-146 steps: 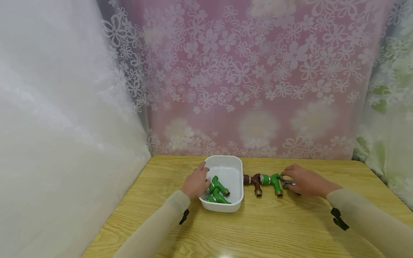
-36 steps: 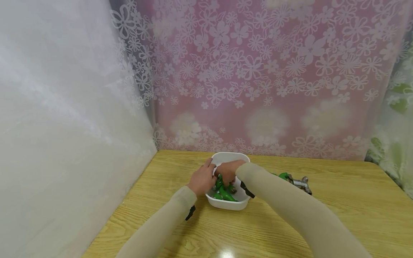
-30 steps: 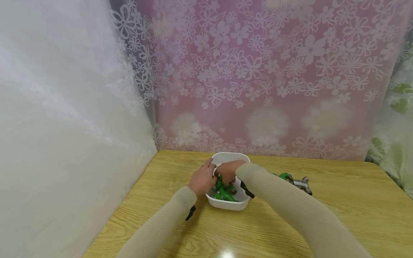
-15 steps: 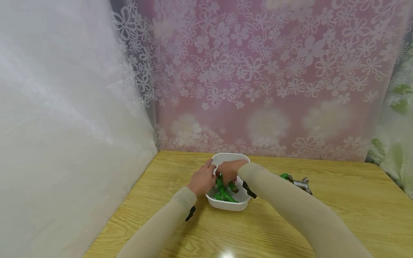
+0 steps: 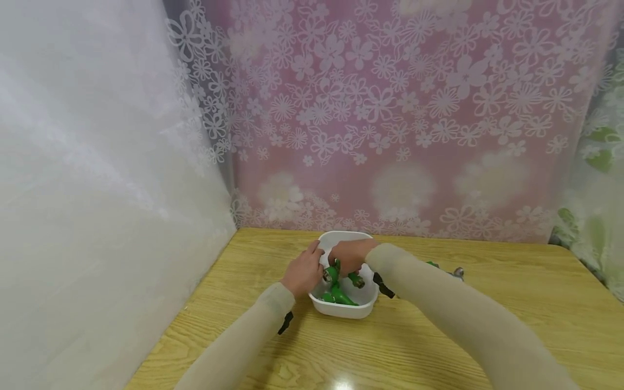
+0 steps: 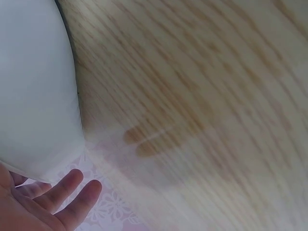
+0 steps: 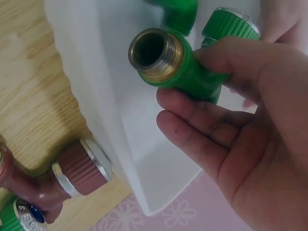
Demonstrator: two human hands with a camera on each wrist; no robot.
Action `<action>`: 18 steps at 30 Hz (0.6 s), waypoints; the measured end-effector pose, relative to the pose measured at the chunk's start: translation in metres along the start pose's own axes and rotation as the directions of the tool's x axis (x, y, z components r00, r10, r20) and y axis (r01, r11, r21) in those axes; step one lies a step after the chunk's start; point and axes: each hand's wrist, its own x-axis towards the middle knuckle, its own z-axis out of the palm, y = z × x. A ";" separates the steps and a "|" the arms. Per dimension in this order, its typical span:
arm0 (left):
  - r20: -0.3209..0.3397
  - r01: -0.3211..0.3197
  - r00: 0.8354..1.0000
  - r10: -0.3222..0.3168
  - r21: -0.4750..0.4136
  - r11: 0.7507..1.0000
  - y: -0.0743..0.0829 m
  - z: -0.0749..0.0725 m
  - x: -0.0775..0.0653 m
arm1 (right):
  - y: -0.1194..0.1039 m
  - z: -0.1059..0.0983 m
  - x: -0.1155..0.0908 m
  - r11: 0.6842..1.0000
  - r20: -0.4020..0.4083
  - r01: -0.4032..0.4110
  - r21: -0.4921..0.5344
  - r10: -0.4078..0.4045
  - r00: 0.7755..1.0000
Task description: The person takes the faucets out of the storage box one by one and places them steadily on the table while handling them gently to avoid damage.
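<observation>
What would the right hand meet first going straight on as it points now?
Pointing leftward in the head view, the right hand likely meets the left wall of the white basin, or the left hand at that rim; depth leaves the order unclear.

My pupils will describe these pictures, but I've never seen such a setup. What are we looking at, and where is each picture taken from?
There is no machine here: a person works with two bare hands. The wide picture comes from a camera worn on the head; the two close-ups come from cameras on the left and right wrists. On the wood-grain table stands a white, rounded-rectangular tub. To its right lie a reddish-brown tap with a ribbed cap and, mostly hidden behind a beige sleeve in the wide view, a silver-coloured metal tap. The left hand rests at the tub's rim; the right hand reaches into it, holding a green tap with a brass-coloured threaded end.
</observation>
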 end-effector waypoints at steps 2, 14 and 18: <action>0.005 0.006 1.000 -0.006 -0.003 1.000 0.001 0.000 0.001 | 0.000 -0.001 -0.005 1.000 -0.003 0.014 0.003 -0.014 1.000; 0.008 0.005 1.000 -0.005 -0.002 1.000 0.003 -0.003 -0.002 | 0.006 -0.006 -0.022 0.996 -0.058 0.070 -0.056 -0.073 0.996; 0.012 0.010 1.000 -0.010 0.003 1.000 0.005 -0.003 -0.002 | 0.009 -0.007 -0.033 0.995 -0.068 0.083 -0.061 -0.087 0.994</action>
